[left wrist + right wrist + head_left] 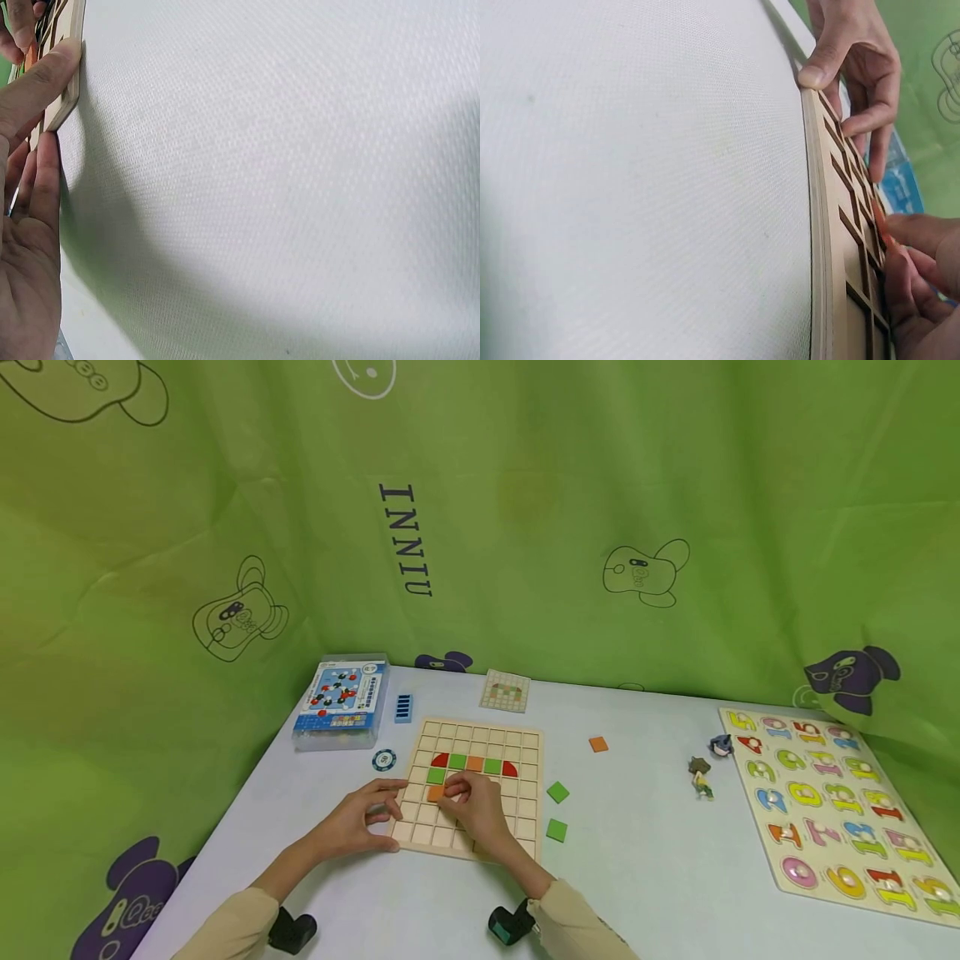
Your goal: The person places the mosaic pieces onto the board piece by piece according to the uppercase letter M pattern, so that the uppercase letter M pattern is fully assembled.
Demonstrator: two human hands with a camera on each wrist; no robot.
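A pale wooden grid board (423,835) lies flat on the table. My left hand (354,820) holds its near left corner, the thumb on the near edge and the bent fingers along the left side. Over the board's left half, my right hand (482,814) pinches an orange square tile (436,793) between thumb and fingertips; the right wrist view shows this tile (880,219) tilted on edge against the grid. One row holds a red quarter-round tile (440,761) at the left, green and orange squares, and another red tile (510,769). Below the left end sits a green square (436,776).
Right of the board lie two loose green tiles (557,792) and an orange tile (597,744). A pattern card (506,691) lies behind it. To the left are a boxed set (341,702), a blue piece (403,708) and a round chip (384,760). Small figures (701,777) and a number puzzle (787,882) lie far right.
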